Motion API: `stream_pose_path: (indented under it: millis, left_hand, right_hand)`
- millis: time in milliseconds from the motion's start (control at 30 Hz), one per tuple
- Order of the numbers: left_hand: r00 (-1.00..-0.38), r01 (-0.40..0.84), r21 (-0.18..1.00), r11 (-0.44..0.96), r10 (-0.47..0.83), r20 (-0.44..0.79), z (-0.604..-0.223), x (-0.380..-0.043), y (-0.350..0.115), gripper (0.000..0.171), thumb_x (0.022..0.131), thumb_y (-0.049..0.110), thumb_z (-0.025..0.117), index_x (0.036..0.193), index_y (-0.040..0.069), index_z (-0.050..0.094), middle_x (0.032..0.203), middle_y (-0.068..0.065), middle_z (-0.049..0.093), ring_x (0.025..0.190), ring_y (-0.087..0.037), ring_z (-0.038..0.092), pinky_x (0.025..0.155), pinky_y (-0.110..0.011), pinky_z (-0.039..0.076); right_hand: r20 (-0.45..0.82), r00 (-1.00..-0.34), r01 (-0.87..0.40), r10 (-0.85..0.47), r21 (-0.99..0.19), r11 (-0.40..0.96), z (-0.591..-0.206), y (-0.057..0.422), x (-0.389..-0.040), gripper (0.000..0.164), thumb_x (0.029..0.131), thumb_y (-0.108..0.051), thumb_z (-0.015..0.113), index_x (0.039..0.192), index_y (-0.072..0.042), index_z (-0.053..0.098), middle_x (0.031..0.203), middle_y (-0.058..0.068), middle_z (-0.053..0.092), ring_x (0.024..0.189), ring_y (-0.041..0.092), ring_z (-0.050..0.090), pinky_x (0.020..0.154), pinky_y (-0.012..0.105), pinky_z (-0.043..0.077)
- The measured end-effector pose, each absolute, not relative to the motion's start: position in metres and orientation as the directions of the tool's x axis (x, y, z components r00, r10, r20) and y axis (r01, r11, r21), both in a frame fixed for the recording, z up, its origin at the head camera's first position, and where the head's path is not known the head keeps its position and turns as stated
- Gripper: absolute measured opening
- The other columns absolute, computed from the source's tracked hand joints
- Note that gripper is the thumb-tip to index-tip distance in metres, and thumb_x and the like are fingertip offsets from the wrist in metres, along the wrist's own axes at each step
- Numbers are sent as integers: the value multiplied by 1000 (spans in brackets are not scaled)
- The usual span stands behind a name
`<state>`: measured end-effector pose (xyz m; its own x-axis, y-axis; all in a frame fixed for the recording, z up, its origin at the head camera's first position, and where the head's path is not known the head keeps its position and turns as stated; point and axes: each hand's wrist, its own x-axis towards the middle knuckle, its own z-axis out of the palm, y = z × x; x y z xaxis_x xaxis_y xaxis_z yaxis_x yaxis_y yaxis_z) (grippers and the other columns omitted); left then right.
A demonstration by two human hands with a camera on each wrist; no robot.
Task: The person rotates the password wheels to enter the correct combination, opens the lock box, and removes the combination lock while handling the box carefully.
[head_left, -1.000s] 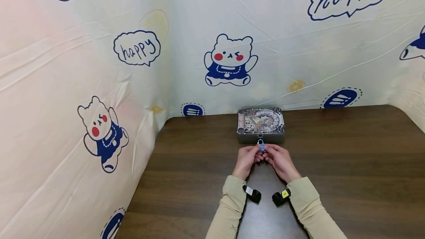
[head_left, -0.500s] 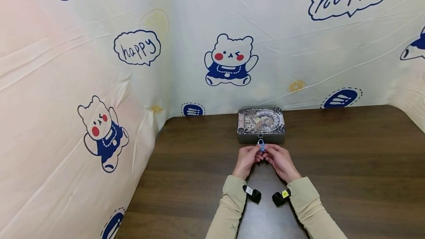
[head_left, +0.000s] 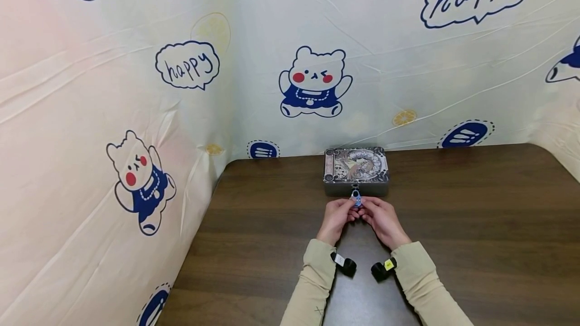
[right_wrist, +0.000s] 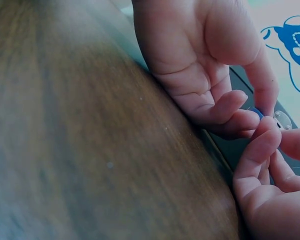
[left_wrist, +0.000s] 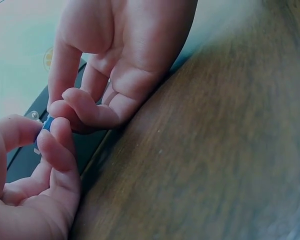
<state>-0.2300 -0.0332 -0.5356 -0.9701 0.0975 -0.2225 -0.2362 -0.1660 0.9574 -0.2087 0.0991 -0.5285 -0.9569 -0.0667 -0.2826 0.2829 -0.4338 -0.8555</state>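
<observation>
Both hands as a second ago — seemingly fine work, no visible progress. Left hand [head_left: 335,219] and right hand [head_left: 385,219] pinch small blue padlock [head_left: 357,199] at front clasp [head_left: 355,186] of decorated tin box [head_left: 355,166] — whether fastened, can't tell.

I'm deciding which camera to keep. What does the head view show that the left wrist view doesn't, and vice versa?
Only the head view: the box's patterned lid, the light sleeves, the black wrist devices and the "happy" lettering on the cloth.

Only the left wrist view: the palm side of the right hand, up close.

Both: the left hand and right hand pinching the small blue item, the box's dark front, the wooden table and some cloth.
</observation>
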Motion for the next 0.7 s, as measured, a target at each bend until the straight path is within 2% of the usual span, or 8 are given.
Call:
stream_pose_path:
  millis: [233,467,700]
  left_hand:
    - [-969,-240,957,-164,94,-227,-536,-230,-33,16,89,8,61,89,-7,67,60,2,59,49,-3,54,47,-15,44]
    - [-970,-239,956,-171,90,-227,-534,-229,-33,16,88,4,59,91,-10,66,60,1,58,48,-3,54,46,-14,43]
    - [-970,-239,954,-182,99,-224,-535,-229,-33,14,87,3,59,89,-8,66,59,2,59,47,-3,54,45,-14,44]
  right_hand:
    - [-270,-961,271,-64,-861,-429,-530,99,-208,12,99,-6,49,104,-5,59,81,-2,61,69,7,58,64,18,50]
    - [-274,-959,280,-77,-862,-422,-526,100,-207,16,99,-8,50,111,1,56,81,-3,60,70,7,58,65,17,49]
    - [-273,-959,278,-73,-863,-422,-526,100,-207,11,99,-7,49,104,-6,59,81,-4,61,70,7,58,64,17,50]
